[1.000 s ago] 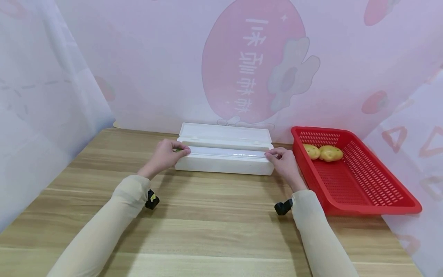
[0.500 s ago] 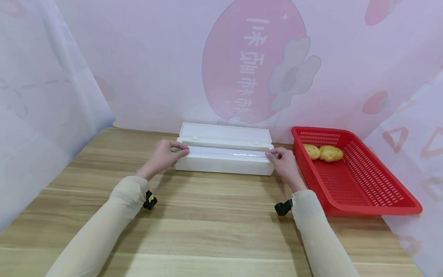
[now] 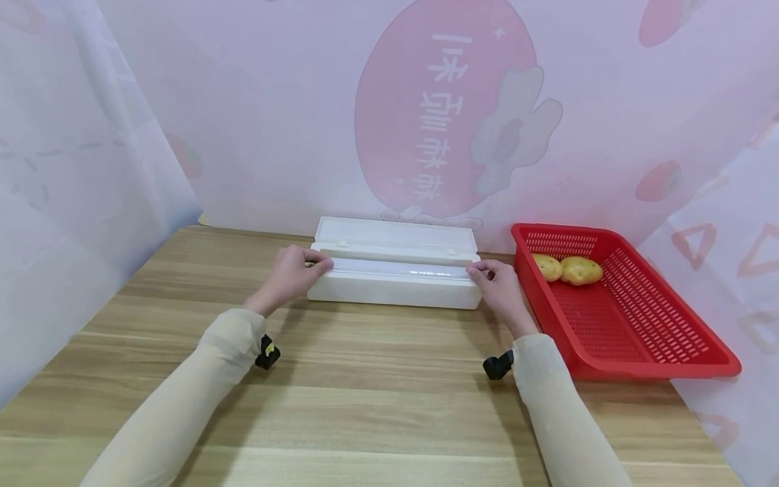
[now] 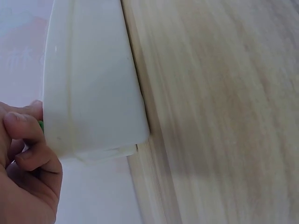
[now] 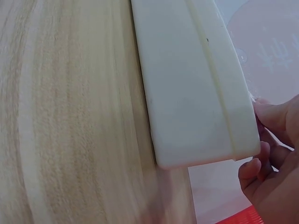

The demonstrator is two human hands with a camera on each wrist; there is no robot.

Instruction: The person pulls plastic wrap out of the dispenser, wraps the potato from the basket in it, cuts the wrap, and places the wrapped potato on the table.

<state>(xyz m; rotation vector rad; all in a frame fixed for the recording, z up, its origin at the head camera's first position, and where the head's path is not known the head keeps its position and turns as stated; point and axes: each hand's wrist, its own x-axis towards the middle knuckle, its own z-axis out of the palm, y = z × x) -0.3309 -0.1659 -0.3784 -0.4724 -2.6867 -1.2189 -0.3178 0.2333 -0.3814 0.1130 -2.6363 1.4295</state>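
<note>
A long white box (image 3: pixel 394 291) stands at the table's back with its lid (image 3: pixel 398 233) tipped back, and a shiny film roll (image 3: pixel 398 268) lies along its opening. At the roll's left end the left hand (image 3: pixel 292 274) pinches the film between thumb and forefinger. The right hand (image 3: pixel 500 291) pinches the film at the opposite end. In the left wrist view, the left hand (image 4: pixel 30 168) is beside the box front (image 4: pixel 96 79), a bit of green at its fingertips. In the right wrist view, the right hand (image 5: pixel 275 154) has its fingers behind the box's edge (image 5: pixel 196 93).
A red basket (image 3: pixel 657 368) stands right of the box, close to the right forearm, holding two yellow potatoes (image 3: pixel 581 270). A printed curtain (image 3: pixel 274 122) hangs behind the wooden table (image 3: pixel 377 399). Black wrist cameras sit under both wrists.
The left hand and wrist shifted very slightly left, then back right. The right hand, box and basket look the same.
</note>
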